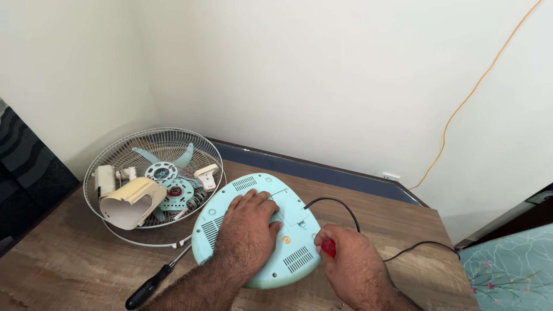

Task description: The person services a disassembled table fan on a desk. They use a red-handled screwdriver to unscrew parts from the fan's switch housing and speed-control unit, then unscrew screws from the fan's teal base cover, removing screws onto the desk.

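A light teal fan base [288, 222] lies upside down on the wooden table [403, 224], vents and a brass screw showing. My left hand [247, 233] rests flat on top of it, fingers spread, pressing it down. At the base's right edge my right hand [351, 268] is closed around a small red-handled tool [328, 247], its tip hidden against the base. A black power cord [340, 204] runs out of the base toward the right.
A wire fan grille [115, 152] at the left holds teal blades, a cream motor cover [131, 201] and small parts. A black-handled screwdriver [151, 283] lies near the front edge. A floral-covered surface [510, 268] is at the right; an orange cable [478, 83] hangs on the wall.
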